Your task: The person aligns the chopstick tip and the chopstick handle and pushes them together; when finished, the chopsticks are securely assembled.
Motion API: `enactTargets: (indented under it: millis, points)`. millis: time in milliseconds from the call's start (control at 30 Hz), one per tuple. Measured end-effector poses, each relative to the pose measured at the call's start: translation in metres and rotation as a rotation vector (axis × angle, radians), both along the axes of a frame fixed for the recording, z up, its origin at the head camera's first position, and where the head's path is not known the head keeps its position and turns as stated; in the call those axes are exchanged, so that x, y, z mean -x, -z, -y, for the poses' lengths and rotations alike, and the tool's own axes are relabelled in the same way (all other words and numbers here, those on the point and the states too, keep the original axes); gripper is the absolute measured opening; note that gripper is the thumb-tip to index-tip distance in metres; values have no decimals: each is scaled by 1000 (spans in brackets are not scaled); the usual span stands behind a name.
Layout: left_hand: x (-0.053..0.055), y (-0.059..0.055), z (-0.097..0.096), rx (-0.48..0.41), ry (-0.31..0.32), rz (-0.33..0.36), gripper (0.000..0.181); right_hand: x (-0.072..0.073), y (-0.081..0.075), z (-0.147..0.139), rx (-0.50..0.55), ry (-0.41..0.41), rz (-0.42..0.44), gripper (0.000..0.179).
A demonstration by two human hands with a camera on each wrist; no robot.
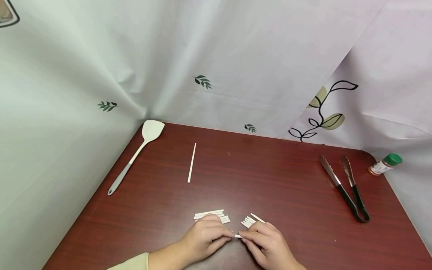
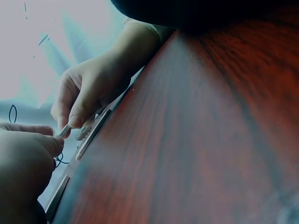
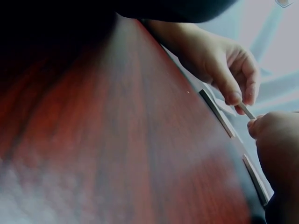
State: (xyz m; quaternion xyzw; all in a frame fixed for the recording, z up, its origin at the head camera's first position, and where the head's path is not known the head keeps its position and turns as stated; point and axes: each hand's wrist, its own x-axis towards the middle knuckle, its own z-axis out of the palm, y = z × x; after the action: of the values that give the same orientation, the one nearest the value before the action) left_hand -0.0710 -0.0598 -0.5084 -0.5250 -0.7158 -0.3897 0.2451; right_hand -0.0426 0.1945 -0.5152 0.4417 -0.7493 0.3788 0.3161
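Near the table's front edge, a slim white stick [image 1: 237,236] spans the small gap between two hands. My left hand [image 1: 207,238] pinches one end between thumb and fingers; my right hand [image 1: 268,243] pinches the other. Both wrist views show the same stick [image 2: 64,130] with only its middle exposed, its ends hidden in the fingertips. Behind the left hand lies a group of short white sticks [image 1: 209,212], partly covered by it. A second group of short sticks [image 1: 248,222] lies just beyond the right hand, also partly hidden.
One longer white stick [image 1: 191,163] lies farther back on the dark red table [image 1: 270,176]. A white spatula [image 1: 136,152] with a grey handle is along the left edge. Tongs [image 1: 347,195] with black handles lie at right, near a green-capped spice jar [image 1: 384,165]. Pale printed curtains enclose the table.
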Motion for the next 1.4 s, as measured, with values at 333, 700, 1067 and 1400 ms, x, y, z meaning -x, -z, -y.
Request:
enactTargets:
  millis: [333, 700, 1067, 1400]
  points:
    - [1, -2, -1, -5, 14, 7, 23, 0, -2, 1, 6, -22, 12, 19]
    - [2, 0, 0, -17, -46, 23, 20, 1, -19, 5, 89, -56, -8, 18]
    - [3, 0, 2, -6, -141, -32, 14, -8, -12, 3, 274, 109, 208, 12]
    - [4, -3, 0, 71, -31, -147, 20, -16, -8, 1, 546, 61, 573, 73]
